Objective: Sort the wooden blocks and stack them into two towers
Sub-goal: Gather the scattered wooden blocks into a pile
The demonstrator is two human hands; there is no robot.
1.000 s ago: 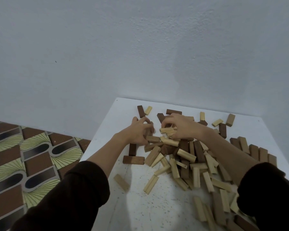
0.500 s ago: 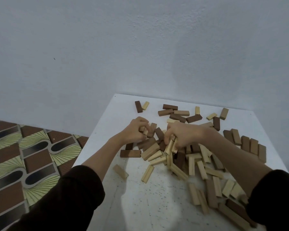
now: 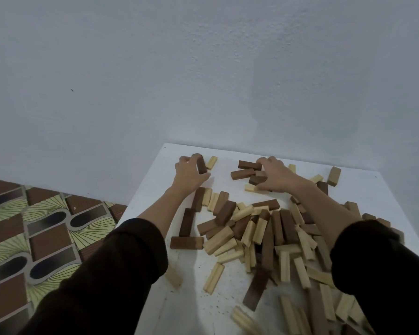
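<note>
A loose heap of dark brown and pale wooden blocks covers the middle and right of the white table. My left hand is at the far left corner, its fingers and thumb curled round a dark brown block that stands beside a pale block. My right hand reaches to the far middle and lies with curled fingers over a small group of dark blocks, touching them. Whether it grips one is hidden. A pale block lies under its thumb.
The grey wall rises right behind the table's far edge. A patterned tiled floor lies below the left edge. Single blocks lie at the far right and near the front left. Dark sleeves cover both forearms.
Both hands left the middle of the heap and reached toward the far edge, the left to the far-left dark block, the right to the dark blocks at the far middle. The camera tilted slightly.
</note>
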